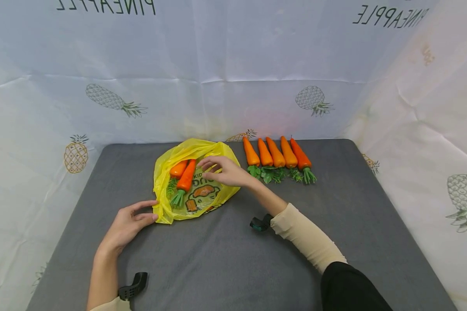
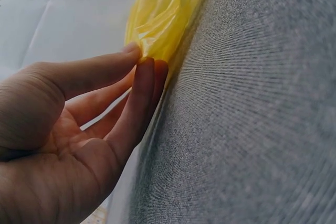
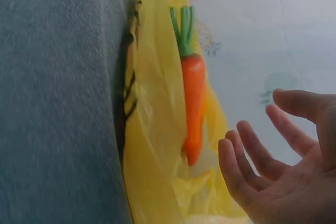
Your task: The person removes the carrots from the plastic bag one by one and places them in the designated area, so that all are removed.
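A yellow plastic bag [image 1: 164,172] lies spread with its mouth open, printed with a cartoon on the inside. Two orange carrots show in it; the upper carrot [image 1: 187,176] has a green stem end and partly covers the other carrot [image 1: 177,169]. At the bag's near left edge my left hand [image 1: 130,222] pinches the plastic between thumb and fingers, as the left wrist view shows. My right hand [image 1: 226,172] hovers over the bag's right side, fingers spread and loosely bent, holding nothing. In the right wrist view, the carrot [image 3: 193,93] is apart from those fingers.
Right of the bag, several carrots [image 1: 276,153] lie in a row near the far edge of the grey table [image 1: 225,259], leafy ends toward me. Behind and at the sides hangs a white cloth [image 1: 225,52] with pineapple prints. Black wrist mounts sit on both arms.
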Demonstrator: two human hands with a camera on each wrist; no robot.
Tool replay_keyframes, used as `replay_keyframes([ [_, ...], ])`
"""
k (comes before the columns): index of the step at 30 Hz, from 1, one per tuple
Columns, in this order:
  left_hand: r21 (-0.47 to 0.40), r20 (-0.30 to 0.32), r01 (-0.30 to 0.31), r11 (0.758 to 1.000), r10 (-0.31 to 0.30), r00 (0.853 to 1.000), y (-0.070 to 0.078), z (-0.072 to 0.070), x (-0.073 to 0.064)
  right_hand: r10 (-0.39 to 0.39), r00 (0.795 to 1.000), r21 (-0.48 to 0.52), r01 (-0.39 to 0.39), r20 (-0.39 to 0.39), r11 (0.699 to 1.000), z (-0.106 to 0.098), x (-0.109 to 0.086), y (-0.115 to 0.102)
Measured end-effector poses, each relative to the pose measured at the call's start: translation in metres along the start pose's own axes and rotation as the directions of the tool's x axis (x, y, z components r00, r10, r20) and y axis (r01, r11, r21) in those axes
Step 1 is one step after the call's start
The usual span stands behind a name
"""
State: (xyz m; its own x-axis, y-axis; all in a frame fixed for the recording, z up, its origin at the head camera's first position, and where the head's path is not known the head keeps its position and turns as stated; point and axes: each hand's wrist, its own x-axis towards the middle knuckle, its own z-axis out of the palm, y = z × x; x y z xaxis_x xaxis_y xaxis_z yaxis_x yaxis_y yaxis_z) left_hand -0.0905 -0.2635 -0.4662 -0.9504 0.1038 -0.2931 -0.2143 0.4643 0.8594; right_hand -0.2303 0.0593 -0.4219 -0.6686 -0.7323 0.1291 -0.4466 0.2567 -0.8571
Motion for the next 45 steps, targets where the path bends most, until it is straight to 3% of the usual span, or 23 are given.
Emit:
replay_keyframes([
  [11,0.030,-0.001,-0.006,1.000,0.006,1.000,0.002,0.001,0.001,0.102,0.994,-0.026,-0.101,0.031,0.995,0.027,0.020,0.005],
  [19,0.049,0.002,0.010,0.999,-0.010,1.000,0.005,-0.001,0.001,0.047,0.996,-0.101,-0.039,0.075,0.994,0.044,0.033,0.012],
  [25,0.040,0.013,0.017,0.999,-0.017,1.000,0.006,0.000,0.000,0.080,0.993,-0.239,-0.058,0.082,0.969,0.052,0.037,0.012],
  [30,0.032,0.022,0.026,0.999,-0.026,0.999,0.004,0.000,0.000,0.128,0.987,-0.209,-0.105,0.100,0.972,0.059,0.038,0.013],
  [45,0.050,0.025,0.038,0.998,-0.039,0.999,0.007,0.000,0.001,0.215,0.977,-0.265,-0.207,0.001,0.942,0.061,0.035,0.003],
])
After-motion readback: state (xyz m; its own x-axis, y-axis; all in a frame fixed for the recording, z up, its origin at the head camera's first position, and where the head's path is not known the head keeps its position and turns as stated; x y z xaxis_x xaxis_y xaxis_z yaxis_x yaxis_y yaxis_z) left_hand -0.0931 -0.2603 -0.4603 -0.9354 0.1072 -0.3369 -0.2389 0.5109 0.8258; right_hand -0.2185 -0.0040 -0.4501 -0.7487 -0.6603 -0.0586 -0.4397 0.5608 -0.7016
